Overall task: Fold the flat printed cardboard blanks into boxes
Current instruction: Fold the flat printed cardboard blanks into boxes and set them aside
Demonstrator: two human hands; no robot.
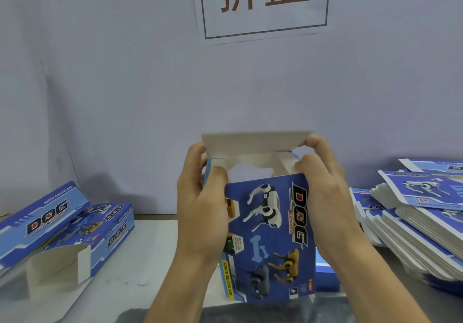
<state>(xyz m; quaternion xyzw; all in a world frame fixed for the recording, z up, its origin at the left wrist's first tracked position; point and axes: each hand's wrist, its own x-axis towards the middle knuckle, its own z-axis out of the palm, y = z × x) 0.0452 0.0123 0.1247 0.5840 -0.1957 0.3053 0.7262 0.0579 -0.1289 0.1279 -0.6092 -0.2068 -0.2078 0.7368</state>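
While my left hand (200, 212) grips the half-formed box (270, 237) by its left wall, my right hand (325, 197) pinches the raised top flap (253, 142) at its right corner. It stands upright at the middle of the worktop (150, 247). Finished boxes (62, 225) lie at nine o'clock, flat blanks (421, 222) at three.

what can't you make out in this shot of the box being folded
Head view only:
- Box: its left and right sides are covered by the left hand and right hand; the bottom end is out of sight.
- Top flap: only its blank inner face shows.
- Stack of blanks: cut off by the right edge.
- Folded boxes: cut off by the left edge.
- Small print on the box: too small to read.
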